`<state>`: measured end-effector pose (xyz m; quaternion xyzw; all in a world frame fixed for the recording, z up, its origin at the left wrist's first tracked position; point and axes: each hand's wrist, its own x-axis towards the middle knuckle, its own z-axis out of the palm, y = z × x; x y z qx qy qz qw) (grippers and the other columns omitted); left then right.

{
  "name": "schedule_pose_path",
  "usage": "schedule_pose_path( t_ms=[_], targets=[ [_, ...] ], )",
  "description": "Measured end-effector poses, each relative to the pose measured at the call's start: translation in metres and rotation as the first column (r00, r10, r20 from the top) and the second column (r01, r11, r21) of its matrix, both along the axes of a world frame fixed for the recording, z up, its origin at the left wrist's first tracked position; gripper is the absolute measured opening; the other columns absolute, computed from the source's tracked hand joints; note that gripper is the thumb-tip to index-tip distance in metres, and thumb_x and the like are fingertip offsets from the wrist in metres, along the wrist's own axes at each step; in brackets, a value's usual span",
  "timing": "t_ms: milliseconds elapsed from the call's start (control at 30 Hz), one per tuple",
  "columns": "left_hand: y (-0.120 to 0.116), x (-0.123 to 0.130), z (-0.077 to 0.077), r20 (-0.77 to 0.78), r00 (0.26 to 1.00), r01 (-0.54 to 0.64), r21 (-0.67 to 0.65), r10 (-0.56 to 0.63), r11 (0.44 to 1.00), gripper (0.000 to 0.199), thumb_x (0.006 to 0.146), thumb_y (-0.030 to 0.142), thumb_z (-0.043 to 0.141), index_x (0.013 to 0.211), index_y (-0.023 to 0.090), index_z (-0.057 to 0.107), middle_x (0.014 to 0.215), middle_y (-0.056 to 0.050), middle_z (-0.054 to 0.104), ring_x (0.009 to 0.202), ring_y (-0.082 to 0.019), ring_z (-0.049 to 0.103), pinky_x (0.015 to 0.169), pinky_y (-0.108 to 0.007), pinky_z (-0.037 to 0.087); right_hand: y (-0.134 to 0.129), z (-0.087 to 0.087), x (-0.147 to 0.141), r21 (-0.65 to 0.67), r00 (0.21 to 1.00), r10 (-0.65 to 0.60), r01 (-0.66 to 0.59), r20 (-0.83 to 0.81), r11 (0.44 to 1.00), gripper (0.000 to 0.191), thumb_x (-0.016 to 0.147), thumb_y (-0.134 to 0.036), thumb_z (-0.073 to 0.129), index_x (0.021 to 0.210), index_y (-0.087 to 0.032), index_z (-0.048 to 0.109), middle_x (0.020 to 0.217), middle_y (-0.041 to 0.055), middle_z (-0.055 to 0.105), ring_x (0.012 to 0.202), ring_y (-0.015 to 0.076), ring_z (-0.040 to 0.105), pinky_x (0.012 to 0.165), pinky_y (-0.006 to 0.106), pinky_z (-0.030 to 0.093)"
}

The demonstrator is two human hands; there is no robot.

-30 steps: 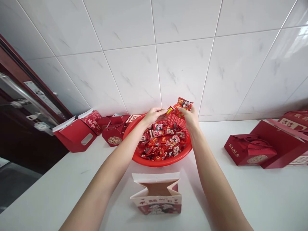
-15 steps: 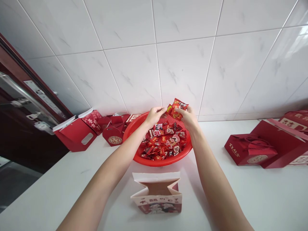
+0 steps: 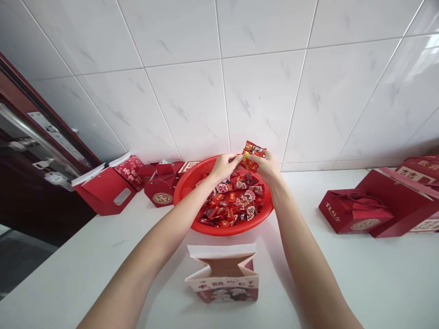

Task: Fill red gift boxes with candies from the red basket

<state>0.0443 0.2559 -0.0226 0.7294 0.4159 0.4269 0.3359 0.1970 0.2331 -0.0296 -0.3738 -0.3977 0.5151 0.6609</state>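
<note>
Over the far rim of a red plastic basket [image 3: 222, 231], my right hand [image 3: 269, 168] is closed around red candy packets [image 3: 254, 149], held up between thumb and fingers. My left hand [image 3: 225, 167] meets them from the left, its thumb and fingertips pinched at the edge of a packet with a yellow patch. Below both hands, many wrapped candies [image 3: 236, 199] in red, white and pink fill the basket. In front of it stands a paper gift box [image 3: 233, 292] with its top open and a cartoon couple printed on the front.
To the left are several red gift boxes [image 3: 109, 191], one with a round gold emblem [image 3: 162, 198]. More red boxes [image 3: 356, 212] stand at the right on the white counter [image 3: 302, 192]. Behind is a tiled wall [image 3: 260, 105], and a dark door frame [image 3: 51, 137] is on the left.
My left hand has shifted right, up against the packets. The packets in my right hand have been drawn closer together and turned slightly. The basket and open box stay put.
</note>
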Motion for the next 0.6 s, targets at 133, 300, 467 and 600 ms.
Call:
schedule_pose_path(
  t_ms=[133,300,467,600],
  targets=[
    [-0.001,-0.002,-0.001,-0.059,0.998,0.026,0.020,-0.025,0.999,0.047,0.085,0.059,0.066,0.063,0.017,0.062,0.058,-0.002,0.065,0.057,-0.017,0.060,0.060,-0.028,0.045,0.002,-0.003,0.002,0.017,0.998,0.027,-0.028,0.049,0.999,0.034,0.064,-0.022,0.089,0.081,-0.021,0.059,0.073,-0.0006,0.070,0.067,0.0186,0.070,0.071,0.037,0.062],
    [-0.001,-0.006,0.002,-0.002,0.997,0.072,-0.141,-0.073,0.987,0.043,0.084,0.056,0.068,0.066,0.017,0.064,0.060,-0.003,0.066,0.058,-0.016,0.061,0.060,-0.028,0.047,0.001,-0.003,0.001,0.010,0.997,0.000,-0.001,0.072,1.000,0.034,0.061,-0.024,0.089,0.080,-0.020,0.061,0.071,0.0001,0.071,0.066,0.0177,0.068,0.066,0.034,0.060],
    [-0.006,-0.009,0.003,-0.140,0.936,0.251,-0.379,-0.323,0.891,0.036,0.080,0.049,0.066,0.063,0.017,0.069,0.067,-0.006,0.072,0.064,-0.018,0.066,0.067,-0.030,0.052,0.002,0.002,0.003,-0.010,0.984,-0.168,0.169,0.066,0.986,0.030,0.061,-0.019,0.080,0.081,-0.022,0.057,0.070,-0.0036,0.067,0.067,0.0150,0.066,0.064,0.029,0.058],
    [-0.016,-0.001,-0.006,-0.450,0.666,0.376,-0.487,-0.595,0.788,0.030,0.057,0.032,0.083,0.084,0.022,0.079,0.081,0.000,0.077,0.081,-0.021,0.069,0.070,-0.025,0.048,0.001,0.005,0.004,-0.030,0.972,-0.222,0.224,0.072,0.974,0.025,0.062,-0.017,0.072,0.081,-0.021,0.057,0.072,-0.0035,0.066,0.068,0.0147,0.065,0.063,0.028,0.057]
  ],
)
